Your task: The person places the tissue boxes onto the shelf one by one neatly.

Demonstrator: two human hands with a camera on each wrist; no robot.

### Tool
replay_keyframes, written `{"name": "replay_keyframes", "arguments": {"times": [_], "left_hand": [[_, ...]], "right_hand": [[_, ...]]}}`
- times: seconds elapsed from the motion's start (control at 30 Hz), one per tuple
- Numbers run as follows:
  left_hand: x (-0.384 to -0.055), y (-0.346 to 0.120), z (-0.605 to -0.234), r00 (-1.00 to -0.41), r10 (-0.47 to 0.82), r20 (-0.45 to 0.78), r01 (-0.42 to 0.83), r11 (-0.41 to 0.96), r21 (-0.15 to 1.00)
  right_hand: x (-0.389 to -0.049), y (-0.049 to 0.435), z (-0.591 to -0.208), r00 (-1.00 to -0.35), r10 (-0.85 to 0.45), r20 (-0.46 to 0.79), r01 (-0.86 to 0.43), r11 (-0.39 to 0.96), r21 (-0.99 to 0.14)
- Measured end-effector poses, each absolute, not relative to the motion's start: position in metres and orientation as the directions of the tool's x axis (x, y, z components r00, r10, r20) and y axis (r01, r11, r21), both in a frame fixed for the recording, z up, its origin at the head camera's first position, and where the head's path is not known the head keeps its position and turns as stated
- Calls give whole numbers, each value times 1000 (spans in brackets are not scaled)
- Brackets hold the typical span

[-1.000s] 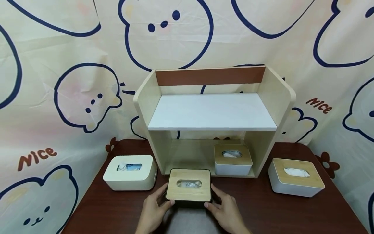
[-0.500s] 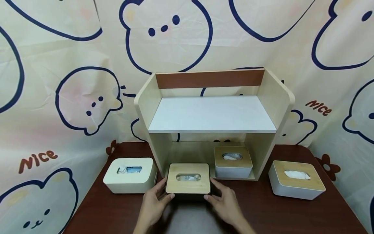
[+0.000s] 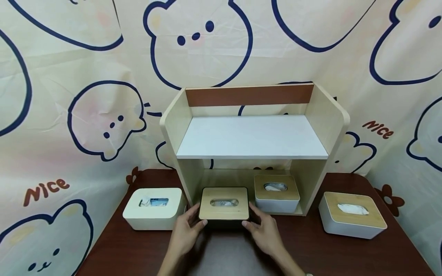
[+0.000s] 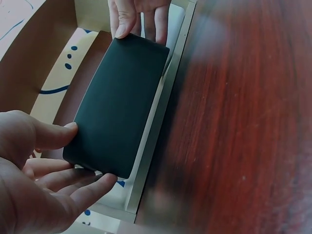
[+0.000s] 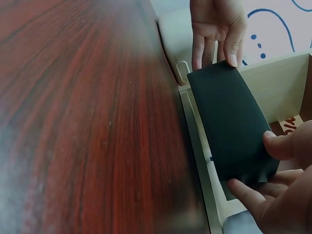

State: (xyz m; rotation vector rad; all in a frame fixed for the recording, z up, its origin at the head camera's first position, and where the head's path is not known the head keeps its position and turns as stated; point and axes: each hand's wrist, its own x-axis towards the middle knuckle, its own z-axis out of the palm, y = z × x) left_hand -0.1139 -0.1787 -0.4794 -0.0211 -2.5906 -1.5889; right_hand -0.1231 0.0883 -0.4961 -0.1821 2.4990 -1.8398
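Note:
Between my two hands is a black tissue box with a pale wooden lid (image 3: 223,212), its oval slot facing up in the head view. My left hand (image 3: 186,232) grips its left end, thumb at the near corner and fingers along the side. At the opposite end my right hand (image 3: 265,232) holds it the same way. Both wrist views show the box's dark front side (image 4: 117,105) facing me, over the front edge of the shelf unit's bottom board (image 5: 197,141). Inside the lower compartment, on the right, sits a white tissue box with a wooden lid (image 3: 277,195).
The two-level shelf unit (image 3: 252,138) stands at the back of the dark red-brown table (image 3: 228,257). A cream tissue box (image 3: 154,209) is left of it. Another white, wood-lidded tissue box (image 3: 352,215) lies to the right. A bear-printed cloth (image 3: 103,115) hangs behind.
Both hands have carried the black tissue box forward, away from me, from the table in front of the shelf to the opening of its lower compartment. The other boxes stay put.

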Motion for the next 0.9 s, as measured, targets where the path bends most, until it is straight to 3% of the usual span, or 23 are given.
{"name": "replay_keyframes", "arguments": {"times": [0.23, 0.9], "left_hand": [[-125, -174, -481, -993, -64, 103, 58, 495, 867], [-148, -169, -487, -990, -119, 81, 14, 476, 879]], "right_hand": [[-130, 81, -499, -998, -36, 52, -62, 372, -926], [-146, 61, -509, -995, 51, 82, -58, 356, -933]]}}
